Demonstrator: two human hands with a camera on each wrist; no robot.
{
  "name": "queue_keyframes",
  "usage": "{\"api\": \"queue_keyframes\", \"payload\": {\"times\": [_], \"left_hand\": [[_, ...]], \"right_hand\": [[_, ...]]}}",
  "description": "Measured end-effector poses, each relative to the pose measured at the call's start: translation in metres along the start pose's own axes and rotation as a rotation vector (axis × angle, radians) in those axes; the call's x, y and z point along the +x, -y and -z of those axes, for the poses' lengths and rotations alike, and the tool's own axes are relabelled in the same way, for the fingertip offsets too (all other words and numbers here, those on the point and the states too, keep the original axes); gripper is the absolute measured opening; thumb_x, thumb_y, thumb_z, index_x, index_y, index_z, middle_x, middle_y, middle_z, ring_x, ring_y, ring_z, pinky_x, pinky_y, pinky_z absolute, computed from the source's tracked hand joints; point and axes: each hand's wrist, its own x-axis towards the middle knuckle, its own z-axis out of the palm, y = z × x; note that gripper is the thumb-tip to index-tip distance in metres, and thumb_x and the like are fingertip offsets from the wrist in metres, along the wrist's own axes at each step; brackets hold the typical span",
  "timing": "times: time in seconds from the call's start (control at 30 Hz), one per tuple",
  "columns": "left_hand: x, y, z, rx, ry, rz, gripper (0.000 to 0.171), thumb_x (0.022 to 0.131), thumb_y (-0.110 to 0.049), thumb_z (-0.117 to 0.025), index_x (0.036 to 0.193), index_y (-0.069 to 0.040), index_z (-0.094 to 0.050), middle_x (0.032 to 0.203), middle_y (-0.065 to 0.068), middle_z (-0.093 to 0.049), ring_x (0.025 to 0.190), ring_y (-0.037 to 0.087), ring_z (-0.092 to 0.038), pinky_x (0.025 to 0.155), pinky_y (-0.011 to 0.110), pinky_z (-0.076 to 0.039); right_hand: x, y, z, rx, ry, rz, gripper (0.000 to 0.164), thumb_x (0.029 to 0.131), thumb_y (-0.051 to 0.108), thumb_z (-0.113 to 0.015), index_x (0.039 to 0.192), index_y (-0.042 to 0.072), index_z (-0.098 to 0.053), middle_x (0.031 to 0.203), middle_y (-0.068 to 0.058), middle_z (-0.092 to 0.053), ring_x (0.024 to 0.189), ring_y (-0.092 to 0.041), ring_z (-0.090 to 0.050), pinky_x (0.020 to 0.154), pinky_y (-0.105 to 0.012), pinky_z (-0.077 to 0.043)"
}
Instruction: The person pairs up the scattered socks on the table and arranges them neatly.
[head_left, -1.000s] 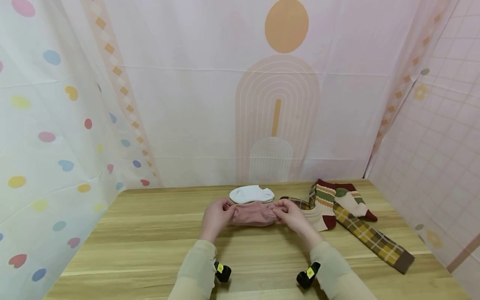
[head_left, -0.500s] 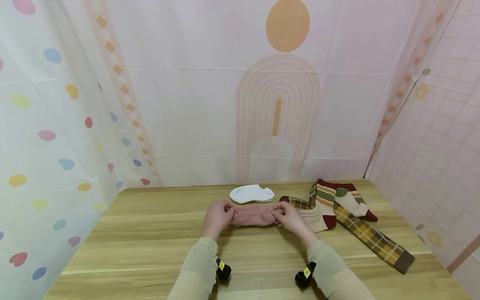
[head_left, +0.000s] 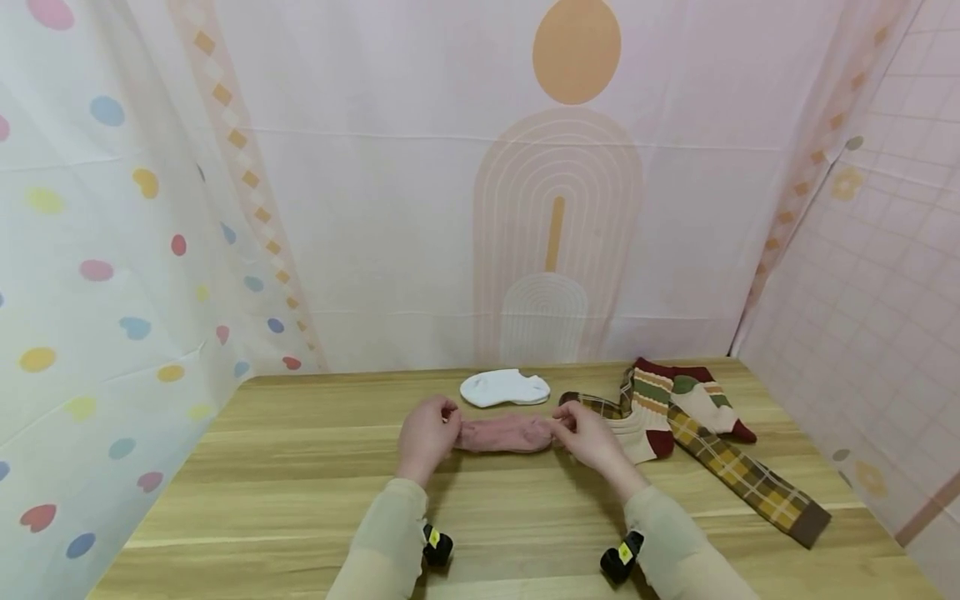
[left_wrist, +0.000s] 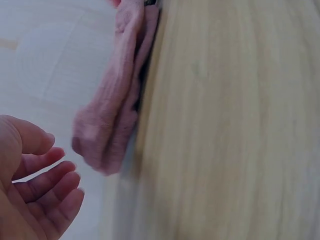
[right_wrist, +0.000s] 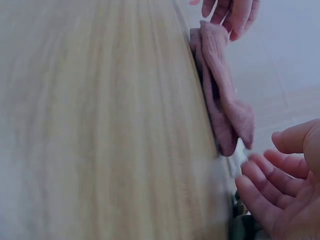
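Note:
A pair of pink socks point(head_left: 504, 434) lies flat across the middle of the wooden table, one layer on the other in both wrist views. My left hand point(head_left: 424, 437) is at their left end. In the left wrist view a small gap separates its loosely bent fingers point(left_wrist: 52, 187) from the pink fabric point(left_wrist: 106, 120). At the other end is my right hand point(head_left: 592, 440). The right wrist view shows its fingers point(right_wrist: 270, 175) relaxed and just off the socks point(right_wrist: 220, 80). Neither hand holds anything.
White low-cut socks point(head_left: 504, 388) lie just behind the pink ones. To the right, cream socks with striped cuffs point(head_left: 651, 408) overlap yellow-brown plaid socks point(head_left: 738, 475). Printed curtains point(head_left: 390, 208) enclose the table point(head_left: 300, 483) at the back and sides.
The pink socks have come down and slightly toward me, away from the white ones. Both hands have let go of the ends, the left shifting left and the right slightly right.

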Motion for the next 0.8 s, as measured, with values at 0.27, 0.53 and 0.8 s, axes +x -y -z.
{"api": "queue_keyframes", "payload": {"times": [0.27, 0.53, 0.8], "left_hand": [[-0.014, -0.019, 0.012, 0.093, -0.016, -0.325, 0.01, 0.086, -0.005, -0.069, 0.094, 0.0, -0.074, 0.091, 0.012, -0.071, 0.089, 0.031, -0.066, 0.082, 0.046, -0.053], [-0.035, -0.033, 0.012, 0.25, 0.149, -0.496, 0.005, 0.085, -0.005, -0.073, 0.083, -0.004, -0.068, 0.093, 0.012, -0.069, 0.09, 0.03, -0.066, 0.084, 0.044, -0.054], [-0.047, -0.033, 0.003, 0.341, 0.184, -0.576, 0.023, 0.083, -0.007, -0.074, 0.104, 0.002, -0.07, 0.113, 0.017, -0.066, 0.114, 0.034, -0.059, 0.106, 0.045, -0.042]], "right_hand": [[-0.005, 0.015, 0.006, -0.196, -0.058, 0.238, 0.02, 0.091, 0.006, -0.071, 0.11, 0.001, -0.068, 0.094, -0.006, -0.067, 0.088, -0.022, -0.064, 0.078, -0.041, -0.054], [-0.014, 0.027, 0.0, -0.356, 0.08, 0.453, 0.03, 0.092, 0.007, -0.069, 0.121, 0.002, -0.067, 0.116, -0.012, -0.067, 0.11, -0.03, -0.061, 0.094, -0.045, -0.049], [-0.019, 0.029, -0.008, -0.454, 0.161, 0.567, 0.035, 0.091, 0.01, -0.071, 0.123, -0.001, -0.065, 0.128, -0.017, -0.061, 0.121, -0.035, -0.056, 0.103, -0.049, -0.043]]}}
